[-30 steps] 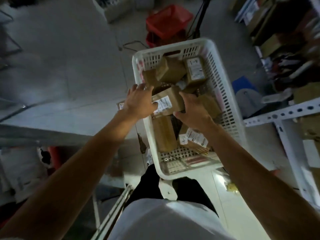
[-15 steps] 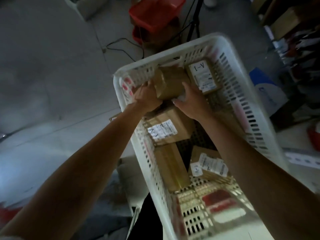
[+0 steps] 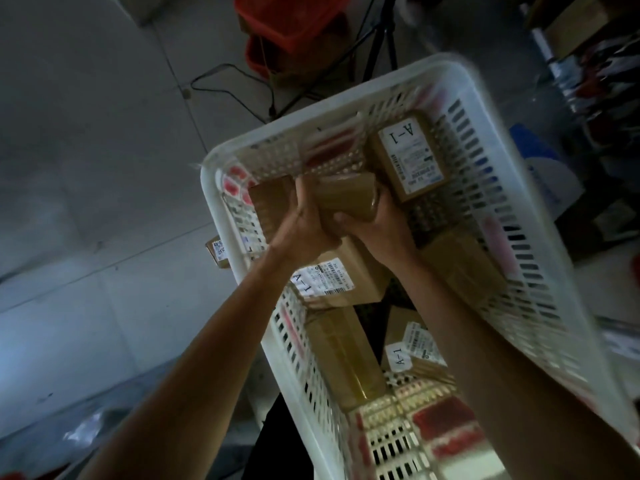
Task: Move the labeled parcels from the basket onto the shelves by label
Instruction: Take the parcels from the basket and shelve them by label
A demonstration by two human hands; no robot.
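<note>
Toward the far end of the white basket (image 3: 512, 140), you have both hands on one small brown parcel (image 3: 346, 197): left hand (image 3: 304, 220) wraps its left side and underside, right hand (image 3: 377, 220) cups the right side, thumb across the near face. Both clench the same parcel, likely because it's taped glossy and slick, and you need to turn it to find its label; no label shows on the face toward you, so I can't tell its shelf yet. It sits lifted just above the pile, still inside the basket walls. Readable writing: the parcel at the far right corner (image 3: 408, 154) reads "A-1", upside down to you, with a barcode block below it. The parcel beneath your wrists (image 3: 332, 275) reads "A-1" plus small print too blurred to read. A third near the right wall (image 3: 408, 348) also shows "A-1". One long parcel (image 3: 343, 355) lies label-down along the left wall. Another small parcel (image 3: 217, 251) lies outside the basket's left wall; label unreadable. Flip yours before walking.
</note>
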